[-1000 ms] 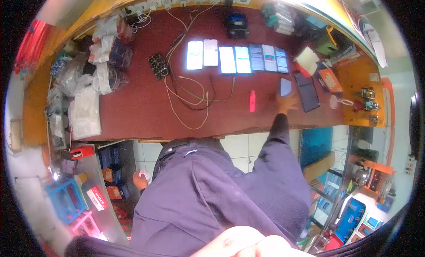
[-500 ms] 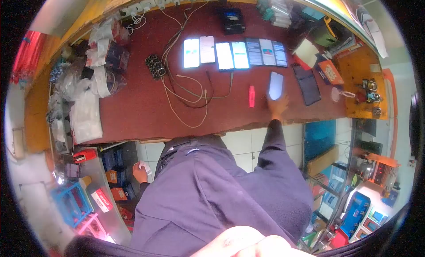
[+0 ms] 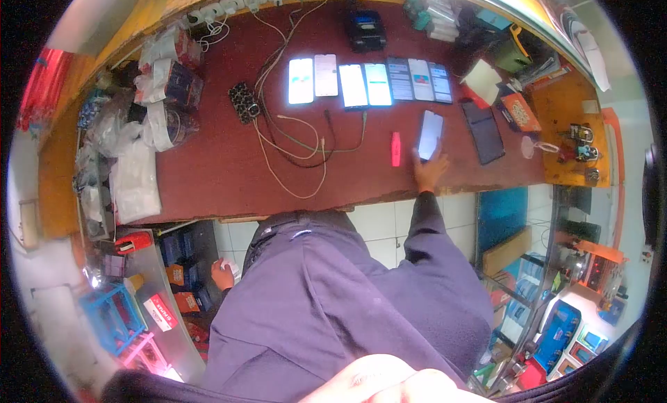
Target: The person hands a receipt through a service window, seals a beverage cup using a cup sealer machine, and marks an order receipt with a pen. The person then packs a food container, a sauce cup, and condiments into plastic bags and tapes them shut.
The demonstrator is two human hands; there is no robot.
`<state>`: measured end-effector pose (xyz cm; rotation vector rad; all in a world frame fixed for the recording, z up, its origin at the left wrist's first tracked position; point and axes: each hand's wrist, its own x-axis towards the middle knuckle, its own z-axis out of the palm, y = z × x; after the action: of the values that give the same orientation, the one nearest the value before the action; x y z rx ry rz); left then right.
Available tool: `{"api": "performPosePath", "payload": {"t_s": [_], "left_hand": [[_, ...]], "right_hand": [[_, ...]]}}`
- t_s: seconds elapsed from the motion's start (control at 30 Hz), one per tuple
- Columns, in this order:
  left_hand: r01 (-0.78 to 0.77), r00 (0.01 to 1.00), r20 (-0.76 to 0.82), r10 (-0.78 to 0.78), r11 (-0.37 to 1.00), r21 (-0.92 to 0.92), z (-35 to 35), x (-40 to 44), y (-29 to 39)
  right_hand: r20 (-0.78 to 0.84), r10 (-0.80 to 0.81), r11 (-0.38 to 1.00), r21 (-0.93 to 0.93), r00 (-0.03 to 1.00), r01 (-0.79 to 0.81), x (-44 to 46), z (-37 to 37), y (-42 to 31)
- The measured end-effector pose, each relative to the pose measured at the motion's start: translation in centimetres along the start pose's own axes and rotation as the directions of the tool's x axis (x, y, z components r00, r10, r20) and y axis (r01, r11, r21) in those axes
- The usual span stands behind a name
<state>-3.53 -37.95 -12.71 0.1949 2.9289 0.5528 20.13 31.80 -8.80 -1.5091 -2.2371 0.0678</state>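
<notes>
At the front right of the dark red tabletop, my right hand grips the lower end of a smartphone, fingers at both its sides. The phone's screen is lit pale and it lies slightly tilted. Just left of it is a pink highlighter-like stick. My left hand hangs low beside my left leg, below table level, its fingers closed on a small white thing that may be tissue or cloth. Farther back stands a row of several lit phones, including a bright white one and a pinkish one.
A leopard-print object and loose charging cables lie left of centre. Plastic bags line the left edge. To the right are a dark phone case, an orange box and a magnifying glass. A black device stands behind.
The phone in my right hand has shifted slightly left and down and turned, its lower end swinging left. My right hand moved left with it. My left hand shifted only a little.
</notes>
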Motion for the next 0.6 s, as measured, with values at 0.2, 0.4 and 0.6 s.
{"api": "performPosePath", "payload": {"t_s": [0.2,0.4,0.6], "left_hand": [[0.021,1.000,-0.019,-0.022,1.000,-0.014,-0.5,0.2,2.1],[-0.025,1.000,-0.004,0.025,1.000,-0.016,-0.6,0.6,2.5],[-0.065,0.998,-0.009,0.065,0.997,0.029,-1.1,0.4,2.8]], "right_hand": [[0.023,0.023,0.998,-0.059,0.999,-0.021,0.1,-0.5,-0.6],[-0.069,0.050,0.996,-0.076,0.996,-0.055,1.5,1.9,1.4],[0.075,0.019,1.000,0.002,0.997,-0.019,2.5,0.1,0.3]]}}
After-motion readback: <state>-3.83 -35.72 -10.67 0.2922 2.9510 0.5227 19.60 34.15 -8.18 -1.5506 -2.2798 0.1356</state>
